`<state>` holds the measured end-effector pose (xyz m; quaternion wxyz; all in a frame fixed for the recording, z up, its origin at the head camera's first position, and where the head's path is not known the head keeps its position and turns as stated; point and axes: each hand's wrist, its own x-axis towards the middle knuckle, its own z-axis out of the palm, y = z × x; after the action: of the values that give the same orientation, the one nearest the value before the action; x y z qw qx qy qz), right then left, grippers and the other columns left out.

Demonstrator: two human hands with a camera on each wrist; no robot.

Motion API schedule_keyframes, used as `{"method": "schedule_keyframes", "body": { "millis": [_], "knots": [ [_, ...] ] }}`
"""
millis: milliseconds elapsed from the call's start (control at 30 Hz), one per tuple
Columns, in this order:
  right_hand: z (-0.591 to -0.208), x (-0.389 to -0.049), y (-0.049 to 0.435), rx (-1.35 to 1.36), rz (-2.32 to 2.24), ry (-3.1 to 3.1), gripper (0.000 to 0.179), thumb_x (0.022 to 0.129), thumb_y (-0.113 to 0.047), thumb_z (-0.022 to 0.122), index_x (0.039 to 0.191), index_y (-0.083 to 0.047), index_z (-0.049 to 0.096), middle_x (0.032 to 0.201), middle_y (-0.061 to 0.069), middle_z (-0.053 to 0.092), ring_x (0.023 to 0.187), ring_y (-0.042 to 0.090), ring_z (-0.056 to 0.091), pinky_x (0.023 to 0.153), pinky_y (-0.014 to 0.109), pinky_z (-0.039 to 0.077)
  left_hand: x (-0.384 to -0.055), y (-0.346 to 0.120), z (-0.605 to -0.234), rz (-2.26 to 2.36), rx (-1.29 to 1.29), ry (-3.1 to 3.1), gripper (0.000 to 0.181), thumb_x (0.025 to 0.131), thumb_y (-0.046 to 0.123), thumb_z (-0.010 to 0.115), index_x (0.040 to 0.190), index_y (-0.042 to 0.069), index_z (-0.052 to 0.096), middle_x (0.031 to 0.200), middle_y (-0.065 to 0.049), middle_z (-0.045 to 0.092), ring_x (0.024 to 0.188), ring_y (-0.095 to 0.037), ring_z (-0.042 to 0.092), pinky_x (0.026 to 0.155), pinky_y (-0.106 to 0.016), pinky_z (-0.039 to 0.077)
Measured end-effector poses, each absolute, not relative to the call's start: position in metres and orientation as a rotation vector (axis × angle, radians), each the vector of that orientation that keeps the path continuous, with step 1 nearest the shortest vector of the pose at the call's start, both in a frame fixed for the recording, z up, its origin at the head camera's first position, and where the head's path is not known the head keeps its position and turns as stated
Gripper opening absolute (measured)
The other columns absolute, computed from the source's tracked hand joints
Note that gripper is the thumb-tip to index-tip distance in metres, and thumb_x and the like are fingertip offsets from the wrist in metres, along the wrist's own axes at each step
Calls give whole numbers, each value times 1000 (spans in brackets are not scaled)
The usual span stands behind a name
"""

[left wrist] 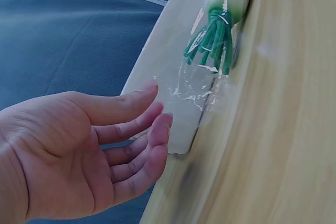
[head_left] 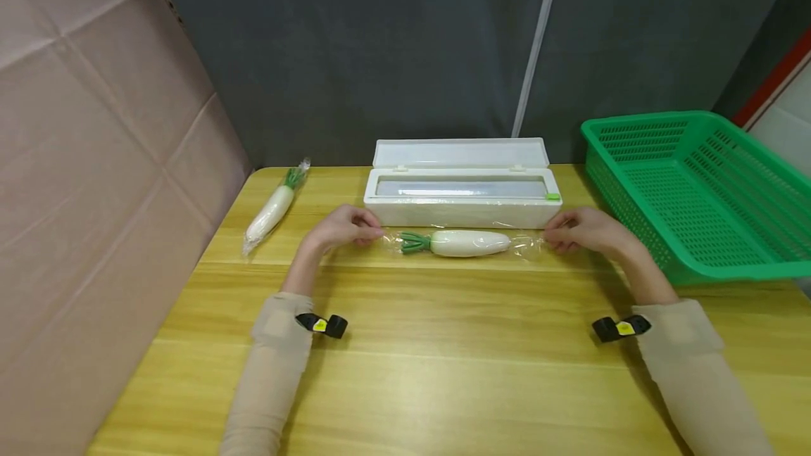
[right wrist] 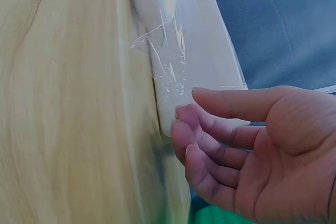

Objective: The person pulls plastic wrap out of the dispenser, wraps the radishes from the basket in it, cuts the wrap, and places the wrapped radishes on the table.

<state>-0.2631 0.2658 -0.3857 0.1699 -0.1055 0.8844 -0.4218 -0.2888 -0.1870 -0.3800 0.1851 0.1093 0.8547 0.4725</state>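
Note:
A white radish (head_left: 470,243) with green stems, wrapped in clear plastic film, lies crosswise in front of a white cling film dispenser (head_left: 462,214). Loose film (left wrist: 191,90) sticks out past the stems, and my left hand (head_left: 350,225) is at that end. In the left wrist view its thumb and fingers are loosely bent, with a gap between the tips. At the film (right wrist: 170,72) beyond the radish's tip is my right hand (head_left: 584,229). The right wrist view shows its fingers relaxed too, thumb and forefinger slightly apart.
The dispenser's lid (head_left: 460,153) stands raised, and a green slider (head_left: 553,196) sits at its right end. Another wrapped radish (head_left: 271,211) lies at the table's back left. A green plastic basket (head_left: 659,231) stands on the right, close to my right forearm. A dark curtain (head_left: 355,55) hangs behind.

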Motion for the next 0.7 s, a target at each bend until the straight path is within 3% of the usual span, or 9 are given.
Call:
{"method": "schedule_keyframes", "body": {
  "millis": [167,433,700],
  "knots": [
    [-383,-259,266,-363,-1188,2569,26,96,-11,68,111,10,64,93,10,67,79,20,61,66,31,51,-287,-189,-377,1331,428,2444,15,93,11,73,101,-1,69,91,-8,66,84,-28,59,77,-40,51],
    [-384,-254,268,-593,-1225,2554,21,91,-4,74,108,6,66,101,15,69,86,17,59,72,27,49,-288,-190,-380,1232,708,2439,20,93,12,74,109,0,70,105,-13,71,93,-26,61,80,-35,46],
    [-393,-257,269,-701,-1206,2453,30,86,-1,78,112,5,65,101,16,68,90,23,63,72,28,52,-285,-184,-385,1145,742,2405,29,88,7,78,114,0,69,98,-12,71,90,-24,65,77,-33,51]
  ]
}}
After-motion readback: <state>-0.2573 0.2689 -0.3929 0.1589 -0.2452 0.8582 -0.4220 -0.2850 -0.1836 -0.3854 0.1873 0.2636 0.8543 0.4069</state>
